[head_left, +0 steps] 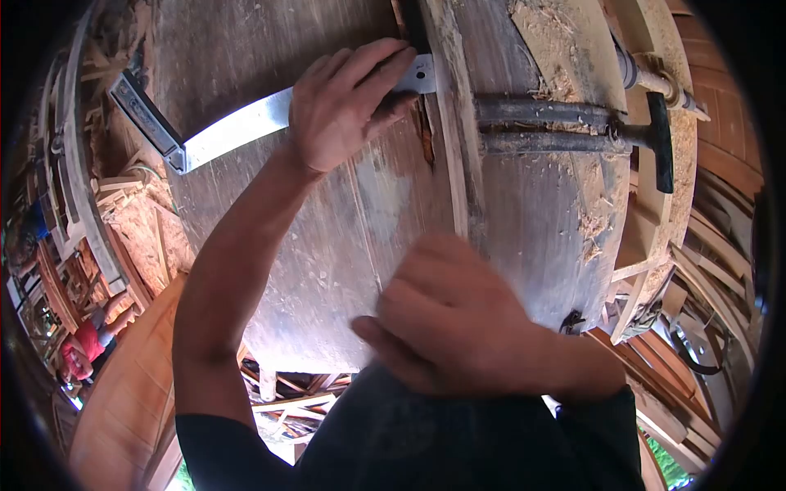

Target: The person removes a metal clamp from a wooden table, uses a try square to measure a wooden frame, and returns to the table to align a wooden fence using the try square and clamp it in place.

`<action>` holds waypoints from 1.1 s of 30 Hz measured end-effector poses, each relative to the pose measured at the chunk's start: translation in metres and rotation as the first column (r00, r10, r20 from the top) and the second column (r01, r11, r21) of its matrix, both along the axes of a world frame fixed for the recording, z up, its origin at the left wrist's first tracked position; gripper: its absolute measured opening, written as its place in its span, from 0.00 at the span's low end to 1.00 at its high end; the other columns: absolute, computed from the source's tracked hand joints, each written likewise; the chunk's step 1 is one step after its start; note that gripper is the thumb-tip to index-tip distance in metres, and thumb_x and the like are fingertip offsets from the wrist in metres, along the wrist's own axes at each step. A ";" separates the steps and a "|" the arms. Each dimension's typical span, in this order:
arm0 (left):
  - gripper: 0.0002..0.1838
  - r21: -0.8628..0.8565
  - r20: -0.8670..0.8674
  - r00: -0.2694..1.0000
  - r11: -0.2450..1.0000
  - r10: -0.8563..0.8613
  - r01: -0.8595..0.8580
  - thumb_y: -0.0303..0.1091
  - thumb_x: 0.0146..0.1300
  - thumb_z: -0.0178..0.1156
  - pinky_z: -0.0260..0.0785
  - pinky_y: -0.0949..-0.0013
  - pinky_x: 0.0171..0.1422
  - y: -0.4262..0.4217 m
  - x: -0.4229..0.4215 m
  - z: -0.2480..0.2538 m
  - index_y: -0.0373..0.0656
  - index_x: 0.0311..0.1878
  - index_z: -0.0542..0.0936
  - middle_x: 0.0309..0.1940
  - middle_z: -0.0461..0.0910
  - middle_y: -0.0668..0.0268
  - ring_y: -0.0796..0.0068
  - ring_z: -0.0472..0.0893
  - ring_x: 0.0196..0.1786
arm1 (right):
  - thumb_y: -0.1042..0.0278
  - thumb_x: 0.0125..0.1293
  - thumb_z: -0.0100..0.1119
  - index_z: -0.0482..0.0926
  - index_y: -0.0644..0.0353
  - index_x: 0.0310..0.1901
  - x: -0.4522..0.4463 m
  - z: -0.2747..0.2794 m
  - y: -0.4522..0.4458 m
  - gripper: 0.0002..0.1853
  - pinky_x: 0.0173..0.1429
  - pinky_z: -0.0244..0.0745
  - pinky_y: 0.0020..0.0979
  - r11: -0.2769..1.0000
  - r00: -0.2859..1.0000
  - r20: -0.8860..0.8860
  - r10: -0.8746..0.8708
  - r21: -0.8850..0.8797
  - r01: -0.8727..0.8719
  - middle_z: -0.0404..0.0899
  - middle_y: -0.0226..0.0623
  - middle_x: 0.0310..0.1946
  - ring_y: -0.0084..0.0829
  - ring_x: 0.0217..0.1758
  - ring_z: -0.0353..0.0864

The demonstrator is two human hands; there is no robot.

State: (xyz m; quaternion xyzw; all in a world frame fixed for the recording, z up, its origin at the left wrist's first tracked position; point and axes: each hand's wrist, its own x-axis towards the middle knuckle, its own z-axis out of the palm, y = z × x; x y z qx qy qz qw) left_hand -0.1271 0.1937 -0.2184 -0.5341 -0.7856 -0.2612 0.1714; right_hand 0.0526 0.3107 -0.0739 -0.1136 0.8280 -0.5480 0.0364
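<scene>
My left hand (pixel 348 102) is closed over the shiny metal blade of a try square (pixel 237 127). The square's dark stock (pixel 147 123) points out to the left, and the holed end of its blade meets a raised wooden strip (pixel 450 106). Beneath it lies a worn, scratched wooden workbench top (pixel 319 237). Closer to my body, above the near part of the bench, my right hand (pixel 450 315) is curled and blurred by motion. Whatever its fingers may hold is hidden.
A dark metal clamp with a T-shaped handle (pixel 659 143) sits at the bench's right side, among wood shavings (pixel 594 225). Curved wooden pieces (pixel 720 262) are stacked farther right. A long wooden panel (pixel 131 385) stands at the left, with a person in red (pixel 78 352) beyond it.
</scene>
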 end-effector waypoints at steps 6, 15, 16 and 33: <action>0.27 -0.046 0.056 0.998 0.999 0.012 -0.010 0.47 0.53 0.74 0.78 0.63 0.50 -0.002 0.002 0.004 0.45 0.55 0.84 0.54 0.83 0.66 0.65 0.85 0.47 | 0.86 0.56 0.61 0.80 0.55 0.59 0.003 0.006 0.172 0.27 0.77 0.67 0.43 0.230 0.998 -0.068 0.001 0.971 0.066 0.77 0.38 0.64 0.41 0.71 0.71; 0.27 -0.044 0.047 0.999 0.999 -0.004 0.006 0.48 0.55 0.71 0.77 0.65 0.48 -0.003 -0.002 0.001 0.46 0.57 0.82 0.54 0.81 0.67 0.68 0.84 0.46 | 0.65 0.61 0.65 0.79 0.57 0.56 -0.013 0.027 0.279 0.20 0.71 0.69 0.46 -0.009 0.938 0.170 0.301 0.984 -0.175 0.78 0.42 0.60 0.43 0.70 0.71; 0.29 -0.052 0.046 0.999 0.999 -0.002 0.004 0.51 0.57 0.70 0.78 0.65 0.48 -0.003 -0.002 0.001 0.45 0.57 0.83 0.55 0.82 0.67 0.68 0.84 0.46 | 0.61 0.63 0.65 0.79 0.58 0.52 -0.013 0.023 0.284 0.18 0.66 0.71 0.46 -0.007 0.954 0.237 0.186 0.971 -0.240 0.80 0.45 0.56 0.44 0.66 0.74; 0.29 -0.078 0.124 0.990 0.995 0.069 -0.060 0.50 0.53 0.74 0.81 0.61 0.48 0.000 -0.010 0.016 0.48 0.56 0.83 0.53 0.79 0.64 0.64 0.85 0.46 | 0.75 0.55 0.69 0.70 0.62 0.62 -0.002 -0.055 0.288 0.31 0.43 0.79 0.27 0.809 0.710 0.431 -0.557 0.088 0.581 0.74 0.29 0.35 0.22 0.36 0.76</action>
